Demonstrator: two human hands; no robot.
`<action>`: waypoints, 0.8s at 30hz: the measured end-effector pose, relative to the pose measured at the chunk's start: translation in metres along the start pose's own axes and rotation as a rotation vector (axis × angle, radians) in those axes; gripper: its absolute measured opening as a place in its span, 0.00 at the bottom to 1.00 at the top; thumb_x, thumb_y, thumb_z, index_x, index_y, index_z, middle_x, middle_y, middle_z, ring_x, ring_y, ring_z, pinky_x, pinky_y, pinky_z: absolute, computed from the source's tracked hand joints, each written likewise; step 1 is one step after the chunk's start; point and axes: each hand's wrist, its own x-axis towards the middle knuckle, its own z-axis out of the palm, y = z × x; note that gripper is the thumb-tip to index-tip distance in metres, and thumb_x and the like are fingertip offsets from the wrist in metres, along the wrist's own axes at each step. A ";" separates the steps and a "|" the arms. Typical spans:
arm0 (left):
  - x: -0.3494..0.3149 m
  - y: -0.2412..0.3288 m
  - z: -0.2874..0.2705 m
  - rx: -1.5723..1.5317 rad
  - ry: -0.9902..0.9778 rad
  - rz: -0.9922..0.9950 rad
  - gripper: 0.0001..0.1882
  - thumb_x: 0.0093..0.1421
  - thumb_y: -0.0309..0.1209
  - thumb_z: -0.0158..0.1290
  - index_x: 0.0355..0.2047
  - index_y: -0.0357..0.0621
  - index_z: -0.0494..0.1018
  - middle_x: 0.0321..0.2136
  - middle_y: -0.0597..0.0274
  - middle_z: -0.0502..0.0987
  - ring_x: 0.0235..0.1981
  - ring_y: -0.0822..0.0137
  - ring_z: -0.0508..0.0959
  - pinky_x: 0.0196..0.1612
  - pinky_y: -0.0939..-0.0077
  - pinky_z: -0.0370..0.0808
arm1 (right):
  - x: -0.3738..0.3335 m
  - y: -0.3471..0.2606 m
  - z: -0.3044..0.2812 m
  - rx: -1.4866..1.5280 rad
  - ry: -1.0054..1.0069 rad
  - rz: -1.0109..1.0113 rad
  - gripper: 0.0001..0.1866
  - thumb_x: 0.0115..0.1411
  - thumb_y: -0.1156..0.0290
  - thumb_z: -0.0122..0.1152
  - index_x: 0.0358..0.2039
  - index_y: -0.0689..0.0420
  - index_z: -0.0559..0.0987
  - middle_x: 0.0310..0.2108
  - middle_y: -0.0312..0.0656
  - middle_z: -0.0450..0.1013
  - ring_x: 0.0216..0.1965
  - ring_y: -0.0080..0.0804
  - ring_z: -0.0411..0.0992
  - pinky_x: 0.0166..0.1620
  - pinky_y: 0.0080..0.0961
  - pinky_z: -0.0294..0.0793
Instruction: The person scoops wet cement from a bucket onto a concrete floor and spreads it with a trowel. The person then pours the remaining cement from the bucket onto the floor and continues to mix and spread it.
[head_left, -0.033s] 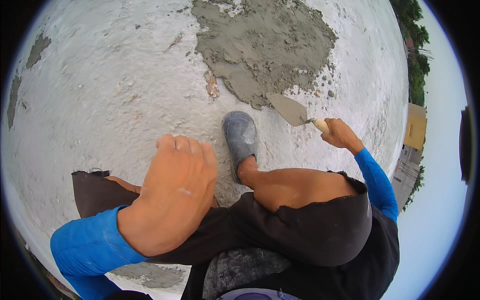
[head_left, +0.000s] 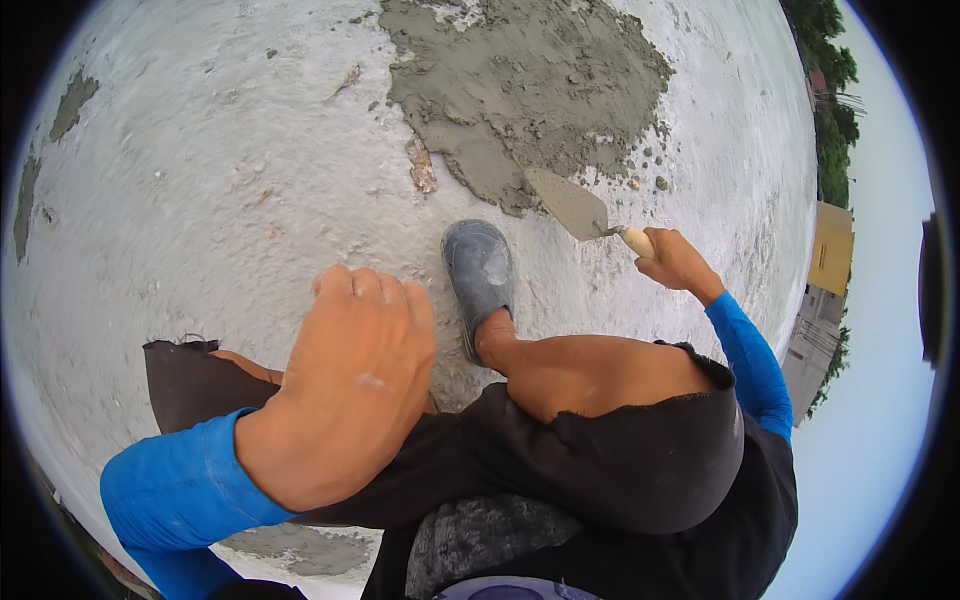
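Observation:
My right hand [head_left: 678, 262] is closed around the pale handle of a pointed trowel [head_left: 572, 204]. The blade, coated in grey, points up and left, its tip at the lower edge of a patch of wet grey mortar [head_left: 540, 85]. Nearer to me, my left hand [head_left: 345, 375] hangs in front of my bent leg with its back toward me. Its fingers curl under into a fist, and their tips and anything within them are hidden.
My dark clog [head_left: 480, 270] stands on the whitish rough surface [head_left: 250, 150] just below the mortar. A small brownish chip [head_left: 422, 167] lies at the patch's left edge, crumbs [head_left: 655, 165] at its right. Beyond the surface's right edge are trees [head_left: 835, 100] and a yellowish building [head_left: 832, 255].
The trowel and my right hand have shifted slightly up and to the left along the mortar's lower edge. My left hand stays in nearly the same place.

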 end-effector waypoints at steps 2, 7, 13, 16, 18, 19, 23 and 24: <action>0.007 0.001 -0.002 0.003 0.000 0.045 0.29 0.62 0.44 0.62 0.53 0.31 0.75 0.35 0.53 0.79 0.41 0.59 0.78 0.46 0.65 0.70 | 0.028 -0.018 -0.004 0.375 -0.053 0.066 0.15 0.56 0.67 0.62 0.37 0.67 0.78 0.24 0.52 0.77 0.19 0.42 0.77 0.26 0.39 0.78; 0.016 -0.001 -0.004 0.065 0.016 0.086 0.29 0.62 0.46 0.62 0.51 0.31 0.75 0.35 0.54 0.79 0.41 0.60 0.78 0.45 0.66 0.70 | 0.113 -0.073 0.004 0.434 -0.054 0.093 0.16 0.58 0.67 0.61 0.39 0.68 0.76 0.22 0.46 0.75 0.17 0.33 0.75 0.20 0.35 0.76; 0.017 -0.007 -0.003 0.042 0.011 0.006 0.30 0.61 0.45 0.62 0.52 0.31 0.75 0.35 0.53 0.79 0.41 0.59 0.78 0.46 0.65 0.70 | 0.065 -0.066 0.009 0.389 -0.193 0.056 0.14 0.57 0.68 0.61 0.38 0.67 0.77 0.22 0.49 0.76 0.17 0.36 0.76 0.20 0.35 0.76; 0.019 -0.002 -0.002 0.028 0.011 0.006 0.29 0.61 0.44 0.62 0.52 0.31 0.75 0.36 0.53 0.79 0.42 0.59 0.78 0.46 0.65 0.70 | 0.088 -0.069 -0.004 0.495 -0.115 0.032 0.14 0.57 0.68 0.61 0.37 0.68 0.77 0.22 0.50 0.77 0.16 0.36 0.75 0.20 0.35 0.76; 0.020 0.002 -0.002 0.073 0.034 0.040 0.28 0.62 0.44 0.62 0.52 0.31 0.75 0.36 0.53 0.79 0.42 0.58 0.78 0.46 0.65 0.70 | 0.115 -0.084 0.002 0.471 -0.107 0.033 0.14 0.58 0.68 0.60 0.37 0.69 0.77 0.21 0.50 0.77 0.16 0.35 0.76 0.20 0.35 0.76; 0.020 0.003 -0.002 0.035 0.013 0.048 0.27 0.62 0.43 0.62 0.52 0.31 0.75 0.36 0.53 0.79 0.42 0.58 0.78 0.47 0.65 0.70 | 0.120 -0.088 0.008 0.481 -0.041 -0.010 0.14 0.58 0.68 0.60 0.37 0.69 0.77 0.21 0.50 0.77 0.16 0.35 0.76 0.20 0.35 0.76; 0.018 0.002 -0.003 0.048 0.005 0.011 0.29 0.62 0.44 0.62 0.52 0.31 0.75 0.36 0.53 0.79 0.42 0.58 0.78 0.47 0.65 0.70 | 0.092 -0.082 0.029 0.097 -0.052 -0.159 0.18 0.54 0.66 0.63 0.36 0.70 0.80 0.25 0.63 0.78 0.28 0.59 0.81 0.36 0.48 0.81; 0.018 0.001 -0.002 0.056 -0.032 0.008 0.30 0.61 0.46 0.63 0.52 0.30 0.75 0.36 0.53 0.79 0.42 0.58 0.79 0.47 0.65 0.70 | 0.082 -0.073 0.025 0.118 -0.035 -0.213 0.18 0.54 0.65 0.63 0.37 0.69 0.80 0.26 0.63 0.79 0.30 0.60 0.81 0.38 0.48 0.81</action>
